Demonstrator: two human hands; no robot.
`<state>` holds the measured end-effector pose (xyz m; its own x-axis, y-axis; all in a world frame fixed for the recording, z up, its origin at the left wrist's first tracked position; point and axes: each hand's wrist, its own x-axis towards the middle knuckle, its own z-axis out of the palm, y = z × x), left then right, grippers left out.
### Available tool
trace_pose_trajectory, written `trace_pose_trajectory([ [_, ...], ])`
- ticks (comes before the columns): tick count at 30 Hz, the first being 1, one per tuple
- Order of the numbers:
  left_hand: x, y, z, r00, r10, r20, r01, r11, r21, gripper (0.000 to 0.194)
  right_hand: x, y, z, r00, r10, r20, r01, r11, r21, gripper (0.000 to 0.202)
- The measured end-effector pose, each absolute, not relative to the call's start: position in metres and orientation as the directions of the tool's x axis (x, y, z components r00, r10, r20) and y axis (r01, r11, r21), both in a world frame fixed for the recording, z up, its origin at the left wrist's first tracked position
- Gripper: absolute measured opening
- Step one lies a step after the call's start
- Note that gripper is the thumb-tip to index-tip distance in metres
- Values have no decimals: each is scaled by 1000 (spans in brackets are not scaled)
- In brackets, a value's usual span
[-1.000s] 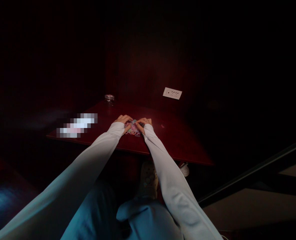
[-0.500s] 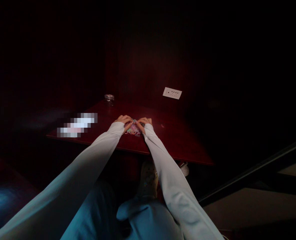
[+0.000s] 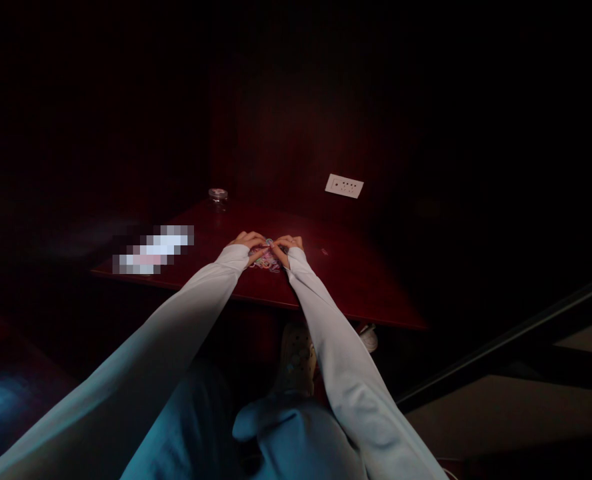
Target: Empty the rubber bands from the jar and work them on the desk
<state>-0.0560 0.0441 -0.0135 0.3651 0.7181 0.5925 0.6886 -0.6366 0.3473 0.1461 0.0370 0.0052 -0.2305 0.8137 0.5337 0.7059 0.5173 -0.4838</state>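
Observation:
Over a dark red table (image 3: pixel 346 287), my left hand (image 3: pixel 247 239) and my right hand (image 3: pixel 291 243) meet with fingertips pinched close together. Between them shows a small pale loop (image 3: pixel 269 241), too small to make out well. Both hands appear closed on it. Just beneath, a heap of small coloured loops (image 3: pixel 266 262) in pinks, whites and purples lies on the tabletop, partly hidden by my fingers.
A clear lidded jar (image 3: pixel 219 200) stands at the table's back left. On the left lies a bright pixelated patch (image 3: pixel 159 250). A small pink piece (image 3: pixel 325 252) rests right of my hands. A white socket plate (image 3: pixel 345 186) is on the wall behind.
My hands stay almost in place above the heap, with only slight finger movement. The whole view has shifted very slightly.

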Motion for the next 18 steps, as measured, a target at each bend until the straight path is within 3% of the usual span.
trace_pose_trajectory([
  [11,-50,49,-22,254,707,660,718,-595,362,16,148,39,4,-201,807,555,694,517,-501,26],
  [18,-48,46,-21,237,657,716,680,-638,361,24,150,39,4,-134,809,573,656,505,-560,26],
])
